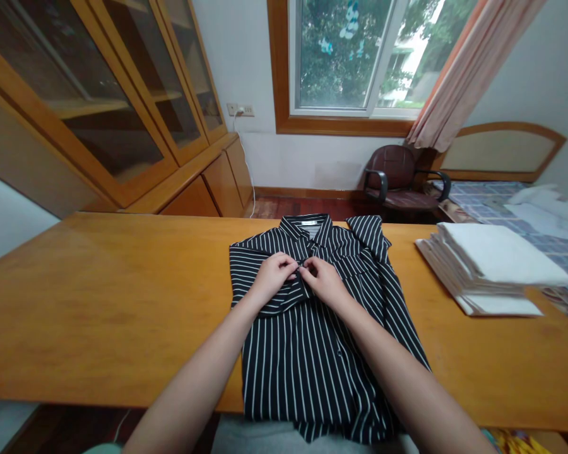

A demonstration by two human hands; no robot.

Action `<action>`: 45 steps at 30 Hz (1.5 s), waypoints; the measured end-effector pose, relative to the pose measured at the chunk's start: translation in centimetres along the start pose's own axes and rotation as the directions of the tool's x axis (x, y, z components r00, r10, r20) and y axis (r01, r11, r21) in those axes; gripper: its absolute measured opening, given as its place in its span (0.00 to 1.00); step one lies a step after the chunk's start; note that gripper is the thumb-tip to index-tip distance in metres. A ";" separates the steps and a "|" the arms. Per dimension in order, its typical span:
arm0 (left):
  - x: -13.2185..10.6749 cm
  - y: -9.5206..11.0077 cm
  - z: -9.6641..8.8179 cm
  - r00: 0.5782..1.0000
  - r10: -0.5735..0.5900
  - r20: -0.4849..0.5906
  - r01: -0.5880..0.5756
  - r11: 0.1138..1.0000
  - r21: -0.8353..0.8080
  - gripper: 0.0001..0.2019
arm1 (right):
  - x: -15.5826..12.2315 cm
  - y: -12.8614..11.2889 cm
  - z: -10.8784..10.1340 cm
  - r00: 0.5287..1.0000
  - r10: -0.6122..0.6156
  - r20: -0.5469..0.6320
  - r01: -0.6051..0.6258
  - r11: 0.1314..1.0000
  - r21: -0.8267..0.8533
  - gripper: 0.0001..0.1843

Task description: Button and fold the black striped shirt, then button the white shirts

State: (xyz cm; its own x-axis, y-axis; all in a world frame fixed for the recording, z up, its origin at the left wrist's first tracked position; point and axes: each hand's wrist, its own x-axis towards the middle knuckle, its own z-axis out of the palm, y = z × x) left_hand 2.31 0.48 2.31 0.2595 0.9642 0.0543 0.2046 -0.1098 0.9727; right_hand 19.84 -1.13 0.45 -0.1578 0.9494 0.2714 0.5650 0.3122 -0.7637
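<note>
A black shirt with white stripes (293, 359) lies face up on the wooden table (123, 302), its collar at the far edge and its hem hanging over the near one. My left hand (277, 275) pinches the shirt's front placket a little below the collar. Right beside it, the fingertips of my right hand (322, 277) are closed on the same spot, almost touching the left ones. What lies between the fingertips, perhaps a button, is too small to make out. One sleeve is folded across the front under my left hand; the other cuff sticks up beside the collar.
A stack of folded white packets (492, 261) stands on the table at the right. Beyond the table are a brown office chair (395, 176), a bed (492, 195) and a window with a pink curtain (473, 69). A glass-door cabinet (123, 107) lines the left.
</note>
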 end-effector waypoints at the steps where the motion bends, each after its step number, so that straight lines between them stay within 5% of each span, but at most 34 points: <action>1: 0.0 -0.4 0.2 1.000 -0.029 0.000 0.029 0.999 -0.041 0.13 | 0.0 0.4 0.3 1.000 0.015 0.002 -0.015 1.000 -0.003 0.04; 8: 0.3 -3.0 0.6 0.970 -0.242 0.036 0.241 0.921 -0.307 0.16 | -0.9 2.0 1.3 0.999 -0.026 -0.027 0.026 0.999 0.025 0.03; 17: 0.1 -3.3 -0.1 0.977 -0.180 0.117 0.195 0.972 -0.133 0.14 | -1.3 1.9 1.4 0.995 -0.095 0.022 0.095 0.995 0.028 0.03; 24: -0.1 -2.5 -0.6 0.965 -0.215 0.148 0.238 0.957 -0.164 0.13 | -1.4 1.6 1.2 0.980 -0.185 0.077 0.189 0.981 -0.047 0.07; 31: 0.0 -2.2 -1.6 0.973 -0.147 0.178 0.139 0.988 0.060 0.12 | -1.2 2.0 0.9 0.973 -0.223 0.067 0.227 0.972 -0.061 0.09; 37: 0.0 -2.6 -1.4 0.959 -0.183 0.218 0.198 0.979 -0.048 0.12 | -1.5 1.3 0.8 0.984 -0.173 0.036 0.173 0.985 0.001 0.01; 45: -0.1 -3.2 -1.0 0.951 -0.195 0.241 0.253 0.937 -0.239 0.15 | -1.6 1.2 0.9 0.973 -0.228 0.043 0.229 0.973 -0.026 0.05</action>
State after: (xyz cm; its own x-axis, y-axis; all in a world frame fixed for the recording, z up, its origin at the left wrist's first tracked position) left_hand 0.66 0.99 -0.56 0.4349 0.8798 -0.1921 0.0313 0.1985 0.9796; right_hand 20.04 -2.20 -1.42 -0.3170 0.8539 0.4128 0.5350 0.5204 -0.6656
